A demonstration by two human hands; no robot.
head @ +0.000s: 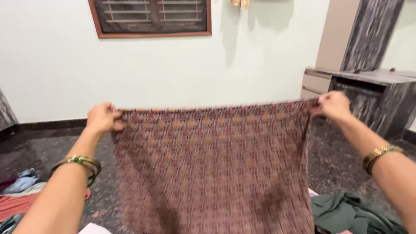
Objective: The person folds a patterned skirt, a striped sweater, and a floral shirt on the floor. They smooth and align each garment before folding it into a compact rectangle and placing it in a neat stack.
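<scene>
The wall (242, 65) is big and pale, far past your fingers; the dark floor (342, 160) lies low under them. The cloth (212, 169) is the biggest thing you hold; it is brownish red with rows of orange dots, and it hangs flat and wide from your fingertips down past the bottom of the view; its top edge runs straight from one pinch to the other. A grey stone counter (368, 93) stands beyond your right fingers; a window (151, 17) with a brown frame sits high above your left fingers. A green cloth heap (346, 212) lies on the floor below your right fingers; red and blue clothes (19, 193) lie below your left fingers. Your left hand (102, 118) pinches the top left corner, fingers closed tight on it; your right hand (333, 106) pinches the top right corner the same way. Green and gold bangles (80, 164) ring your left wrist; a gold bangle (381, 155) rings your right.
</scene>
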